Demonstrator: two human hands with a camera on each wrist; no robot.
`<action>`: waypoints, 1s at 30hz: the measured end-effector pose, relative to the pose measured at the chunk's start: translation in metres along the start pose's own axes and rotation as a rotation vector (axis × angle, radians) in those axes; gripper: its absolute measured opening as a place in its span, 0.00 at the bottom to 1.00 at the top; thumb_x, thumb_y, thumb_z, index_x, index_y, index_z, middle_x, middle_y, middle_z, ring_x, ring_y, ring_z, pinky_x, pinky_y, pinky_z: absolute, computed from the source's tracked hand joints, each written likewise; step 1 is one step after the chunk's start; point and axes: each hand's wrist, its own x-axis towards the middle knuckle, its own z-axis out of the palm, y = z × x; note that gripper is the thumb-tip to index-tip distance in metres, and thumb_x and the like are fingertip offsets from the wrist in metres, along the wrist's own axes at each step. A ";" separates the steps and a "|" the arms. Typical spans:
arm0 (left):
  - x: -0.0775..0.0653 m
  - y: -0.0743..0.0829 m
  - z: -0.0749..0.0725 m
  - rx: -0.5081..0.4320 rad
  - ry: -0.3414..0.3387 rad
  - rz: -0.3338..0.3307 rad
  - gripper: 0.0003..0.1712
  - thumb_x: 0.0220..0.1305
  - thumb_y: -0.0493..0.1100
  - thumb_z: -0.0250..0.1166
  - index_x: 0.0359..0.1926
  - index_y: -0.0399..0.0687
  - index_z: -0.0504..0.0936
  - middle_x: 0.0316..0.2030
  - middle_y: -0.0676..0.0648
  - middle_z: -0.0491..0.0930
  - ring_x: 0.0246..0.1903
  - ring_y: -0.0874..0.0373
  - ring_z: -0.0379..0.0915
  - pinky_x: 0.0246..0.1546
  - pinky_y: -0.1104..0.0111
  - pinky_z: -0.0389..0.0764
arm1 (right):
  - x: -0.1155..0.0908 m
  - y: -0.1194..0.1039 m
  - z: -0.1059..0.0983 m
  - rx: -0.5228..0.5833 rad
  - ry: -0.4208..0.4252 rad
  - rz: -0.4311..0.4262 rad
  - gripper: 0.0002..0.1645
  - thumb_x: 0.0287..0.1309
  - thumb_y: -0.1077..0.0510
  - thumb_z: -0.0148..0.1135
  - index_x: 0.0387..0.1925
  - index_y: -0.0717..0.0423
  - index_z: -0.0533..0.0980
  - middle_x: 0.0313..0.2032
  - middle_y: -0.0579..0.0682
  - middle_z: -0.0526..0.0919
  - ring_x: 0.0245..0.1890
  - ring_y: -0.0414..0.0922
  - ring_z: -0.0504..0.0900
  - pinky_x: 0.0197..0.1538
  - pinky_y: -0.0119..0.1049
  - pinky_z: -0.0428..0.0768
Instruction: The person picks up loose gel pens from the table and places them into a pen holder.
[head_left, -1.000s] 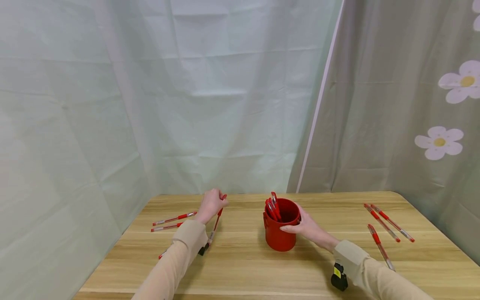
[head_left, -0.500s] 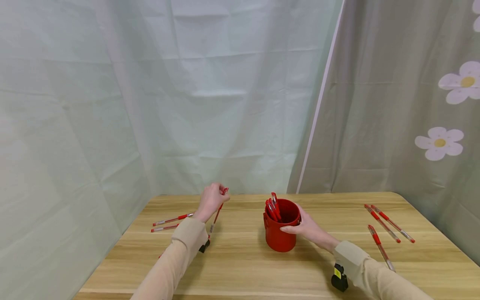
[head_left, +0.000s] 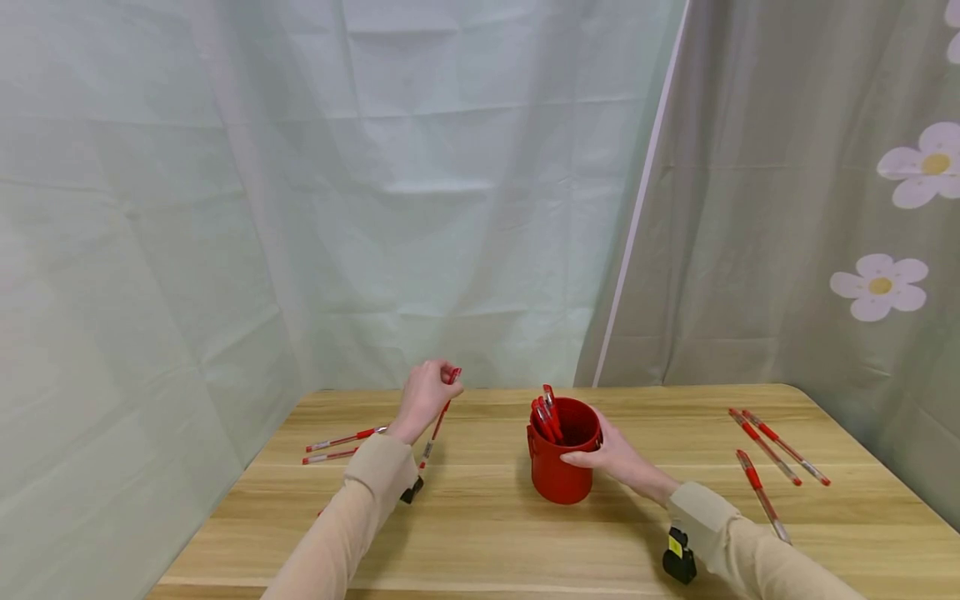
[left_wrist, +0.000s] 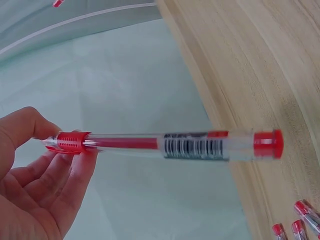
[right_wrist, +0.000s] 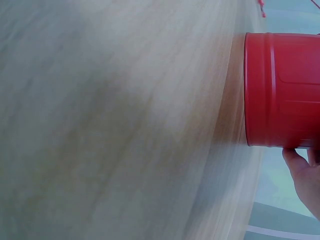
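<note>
My left hand (head_left: pixel 426 395) pinches a red gel pen (head_left: pixel 435 437) near its capped end, above the table's left half. In the left wrist view the thumb and fingers meet around the red grip part, and the clear barrel (left_wrist: pixel 127 142) with its barcode points away to the right. Around the right side of a red metal bucket (head_left: pixel 561 479) curls my right hand (head_left: pixel 611 450), its thumb at the front near the rim. Several red pens (head_left: pixel 547 417) lean against the left inside of the bucket. The right wrist view has the bucket's wall (right_wrist: pixel 287 90) and part of that hand (right_wrist: pixel 305 182).
To the left on the wooden table (head_left: pixel 480 550) lie two red pens (head_left: pixel 333 454), partly covered by my left sleeve; a red tip (head_left: pixel 321 512) peeks out nearer. Three more pens (head_left: pixel 763 496) lie at the right. Curtains (head_left: pixel 465 208) hang behind the table.
My left hand has risen and shifted slightly right, lifting the pen with it. The right hand and the bucket have stayed in place.
</note>
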 end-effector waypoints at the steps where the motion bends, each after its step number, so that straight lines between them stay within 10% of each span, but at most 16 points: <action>1: 0.000 0.000 0.000 0.002 0.004 0.006 0.11 0.47 0.33 0.63 0.35 0.35 0.79 0.25 0.48 0.77 0.23 0.57 0.72 0.24 0.67 0.74 | 0.000 0.000 0.000 0.001 -0.001 0.000 0.44 0.43 0.59 0.71 0.61 0.55 0.59 0.55 0.55 0.68 0.54 0.53 0.65 0.51 0.44 0.68; 30: -0.009 0.029 -0.004 -0.118 0.052 0.185 0.07 0.50 0.32 0.63 0.33 0.41 0.76 0.23 0.50 0.74 0.17 0.61 0.68 0.18 0.70 0.71 | -0.002 -0.001 -0.001 0.024 0.003 -0.012 0.44 0.44 0.61 0.70 0.61 0.57 0.58 0.55 0.57 0.68 0.54 0.54 0.65 0.51 0.44 0.68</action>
